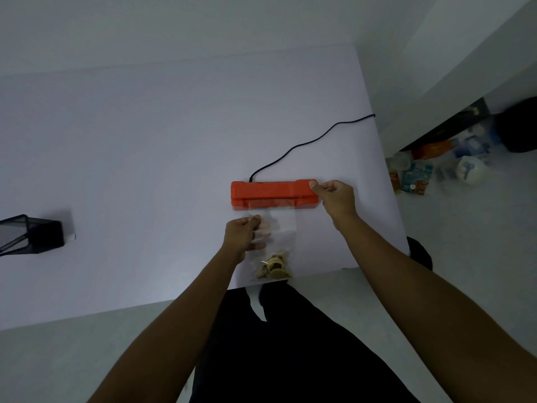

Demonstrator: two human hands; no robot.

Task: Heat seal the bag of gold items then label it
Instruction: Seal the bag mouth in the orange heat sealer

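White counter (145, 170) w/ orange plastic heat sealer (273, 195), long axis L-R, black cord at back. Right hand (335, 200) grips sealer's right end. Clear plastic bag (276, 242), mouth in sealer, gold items (274, 267) at near end; left hand (242, 235) pinches bag's left edge.

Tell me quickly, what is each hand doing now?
Left hand: closed, holding the clear plastic bag of gold items.
Right hand: gripping the orange heat sealer at its end.

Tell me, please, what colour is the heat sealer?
Orange-red heat sealer, shown in the head view.
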